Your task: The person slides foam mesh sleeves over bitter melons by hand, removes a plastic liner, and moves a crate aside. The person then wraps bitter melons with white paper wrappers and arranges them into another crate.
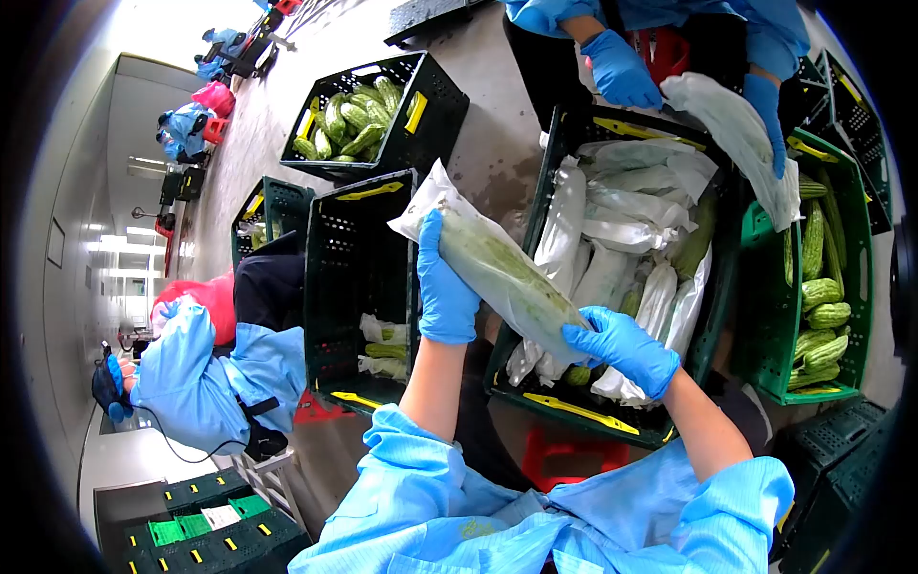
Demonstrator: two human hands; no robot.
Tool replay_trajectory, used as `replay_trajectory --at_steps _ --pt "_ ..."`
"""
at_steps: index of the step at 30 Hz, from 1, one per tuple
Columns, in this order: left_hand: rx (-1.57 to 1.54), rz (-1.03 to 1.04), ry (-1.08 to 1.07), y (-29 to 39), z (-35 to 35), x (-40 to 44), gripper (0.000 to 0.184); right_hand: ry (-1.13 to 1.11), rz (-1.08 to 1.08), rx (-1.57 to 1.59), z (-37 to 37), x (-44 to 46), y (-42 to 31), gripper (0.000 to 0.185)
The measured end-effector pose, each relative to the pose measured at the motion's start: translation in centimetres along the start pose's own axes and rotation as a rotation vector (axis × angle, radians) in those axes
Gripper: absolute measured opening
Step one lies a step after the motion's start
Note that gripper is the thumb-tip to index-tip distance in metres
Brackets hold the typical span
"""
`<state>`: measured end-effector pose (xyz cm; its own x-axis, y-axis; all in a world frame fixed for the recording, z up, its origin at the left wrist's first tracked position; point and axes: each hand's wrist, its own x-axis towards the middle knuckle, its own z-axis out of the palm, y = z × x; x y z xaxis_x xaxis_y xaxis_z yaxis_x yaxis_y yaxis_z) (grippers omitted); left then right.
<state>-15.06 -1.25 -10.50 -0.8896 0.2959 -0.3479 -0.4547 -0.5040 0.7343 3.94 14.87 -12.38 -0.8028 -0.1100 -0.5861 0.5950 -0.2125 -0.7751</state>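
Note:
A long green gourd, likely a bitter melon, in a translucent white wrapper is held slantwise in front of me. My left hand, in a blue glove, grips it near its upper left end, where the wrapper sticks out loose. My right hand, gloved too, is closed on its lower right end. Under the right hand stands a dark crate with yellow handles, holding several white-wrapped gourds. Some green shows through and between the wrappers.
Opposite me a co-worker's gloved hands handle another wrapped gourd. Unwrapped bitter melons lie in a green crate at right and a dark crate at back left. A deep crate stands left; a red stool is below.

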Motion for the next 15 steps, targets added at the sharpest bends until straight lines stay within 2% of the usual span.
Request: replay_trajectory --at_steps 4,7,8,11,15 --pt "-0.012 0.009 0.008 0.1 -0.7 0.8 0.055 0.003 0.021 0.004 0.2 0.5 0.1 0.058" --pt "-0.025 0.006 0.049 0.2 -0.6 0.9 0.054 -0.006 0.061 0.146 -0.2 0.9 0.9 0.06" --pt "-0.037 0.0 0.073 0.3 -0.8 1.2 0.054 0.012 0.018 0.289 -0.3 0.8 0.9 0.059" --pt "-0.093 -0.008 0.086 1.0 -0.1 0.8 0.05 0.029 0.01 0.451 -1.6 0.6 0.9 0.063" --pt "-0.084 0.066 0.077 0.9 -2.8 2.8 0.052 0.063 -0.072 0.419 -2.2 0.1 0.5 0.064"
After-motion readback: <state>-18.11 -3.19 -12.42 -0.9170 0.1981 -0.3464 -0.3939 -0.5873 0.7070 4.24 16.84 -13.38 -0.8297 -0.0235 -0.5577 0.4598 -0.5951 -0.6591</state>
